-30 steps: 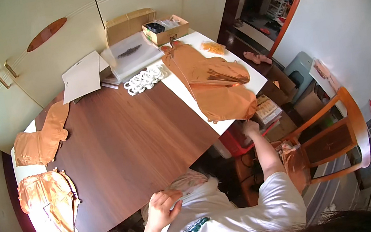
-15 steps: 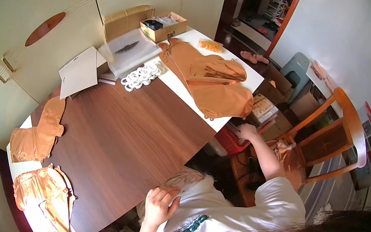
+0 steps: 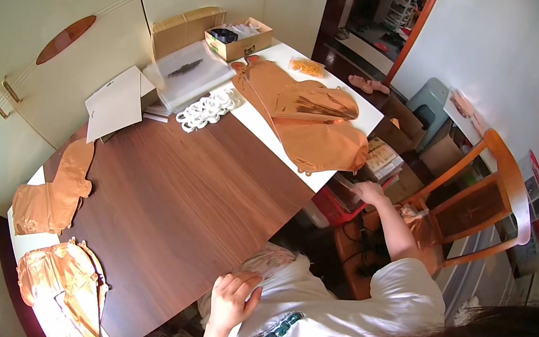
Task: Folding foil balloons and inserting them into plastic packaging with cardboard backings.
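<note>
Left hand [image 3: 233, 297]: at the table's near edge, in front of the shirt; fingers loosely bent, thumb set apart
Right hand [image 3: 368, 191]: at the red plastic container [image 3: 333, 208], below the table's near right corner; fingers drawn together, cannot tell whether they grip anything
Table [image 3: 183, 203]: wood-grain top, white ends
Foil balloons, flat, copper-coloured: one far left [image 3: 43, 208], one near left [image 3: 63, 293] in glare, a large one [image 3: 322, 146] at right
White rings [image 3: 208, 112]: piled, far middle
Clear plastic sleeves [image 3: 176, 93]: behind the rings
Cardboard box [image 3: 236, 49]: open, far right, small printed mark on its front, too small to read
Yellow packet [image 3: 307, 68]: right of the large balloon
T-shirt [image 3: 351, 328]: white, dark green lettering-like print [image 3: 272, 334] across the chest
Wooden chair [image 3: 515, 189]: right
</note>
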`<state>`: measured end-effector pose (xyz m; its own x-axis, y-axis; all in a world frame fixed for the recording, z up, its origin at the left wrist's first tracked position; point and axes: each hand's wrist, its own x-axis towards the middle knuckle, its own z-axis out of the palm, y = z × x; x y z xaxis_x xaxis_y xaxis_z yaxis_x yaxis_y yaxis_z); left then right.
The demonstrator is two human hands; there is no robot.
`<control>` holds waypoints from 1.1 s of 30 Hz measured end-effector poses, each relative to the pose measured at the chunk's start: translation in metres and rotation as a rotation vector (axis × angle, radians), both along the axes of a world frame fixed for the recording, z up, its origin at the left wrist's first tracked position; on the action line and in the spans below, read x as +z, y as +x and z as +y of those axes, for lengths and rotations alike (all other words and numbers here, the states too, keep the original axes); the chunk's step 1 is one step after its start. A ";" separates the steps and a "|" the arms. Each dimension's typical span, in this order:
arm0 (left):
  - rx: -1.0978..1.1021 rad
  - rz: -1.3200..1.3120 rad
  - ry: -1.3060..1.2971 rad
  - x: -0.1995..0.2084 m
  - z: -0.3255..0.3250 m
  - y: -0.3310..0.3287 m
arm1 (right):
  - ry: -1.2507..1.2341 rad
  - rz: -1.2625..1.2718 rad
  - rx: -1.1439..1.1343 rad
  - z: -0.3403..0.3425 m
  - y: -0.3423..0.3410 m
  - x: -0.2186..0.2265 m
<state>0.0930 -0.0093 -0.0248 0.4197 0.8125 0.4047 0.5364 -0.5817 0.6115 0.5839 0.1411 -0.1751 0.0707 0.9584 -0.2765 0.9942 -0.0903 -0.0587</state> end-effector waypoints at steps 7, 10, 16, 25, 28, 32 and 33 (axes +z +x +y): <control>0.010 0.010 0.001 -0.002 -0.002 0.003 | -0.116 -0.036 -0.056 -0.025 -0.028 -0.030; 0.003 0.025 0.027 0.002 -0.003 0.004 | 0.102 -0.074 -0.025 -0.025 -0.038 -0.021; 0.060 -0.021 -0.197 -0.014 -0.016 0.015 | -0.222 0.902 0.339 -0.069 -0.196 0.068; 0.140 -0.474 -0.592 -0.040 -0.054 -0.045 | -0.361 1.905 0.927 -0.109 -0.358 0.139; 0.529 -0.719 -0.906 -0.063 -0.105 -0.101 | -0.195 1.563 1.191 -0.097 -0.386 0.173; 1.174 -1.122 -0.790 -0.152 -0.190 -0.173 | -0.001 1.196 1.572 -0.065 -0.444 0.199; 1.433 -1.242 -0.710 -0.194 -0.220 -0.191 | 0.009 1.142 1.604 -0.057 -0.465 0.199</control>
